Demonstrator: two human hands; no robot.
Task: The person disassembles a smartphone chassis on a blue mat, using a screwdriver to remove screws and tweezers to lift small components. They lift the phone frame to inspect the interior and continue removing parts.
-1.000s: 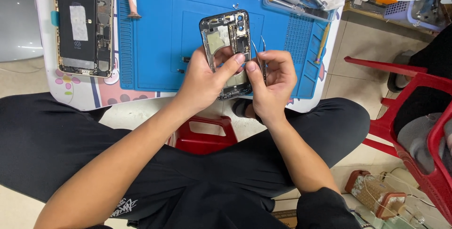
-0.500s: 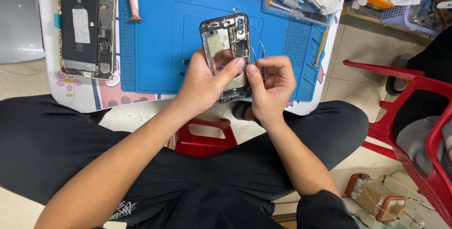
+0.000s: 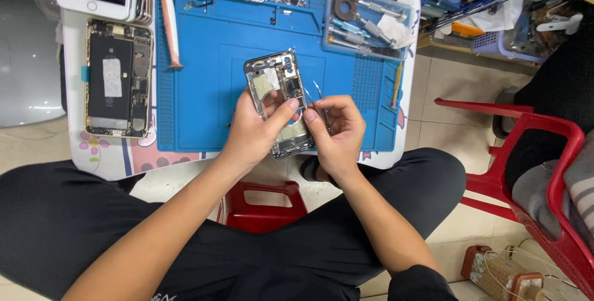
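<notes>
Grip-wise, an opened silver phone frame with bare internals (image 3: 279,100) is clamped in the left hand (image 3: 255,133) above the blue silicone repair mat (image 3: 204,78); thin metal tweezers (image 3: 317,94) are pinched shut by the right hand (image 3: 337,134). Another gutted gold phone (image 3: 117,78) is left lying on the tabletop (image 3: 108,155).

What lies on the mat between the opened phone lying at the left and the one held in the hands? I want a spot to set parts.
In the head view, only bare blue mat separates the opened phone from the held phone; an orange pry tool lies higher up.
</notes>
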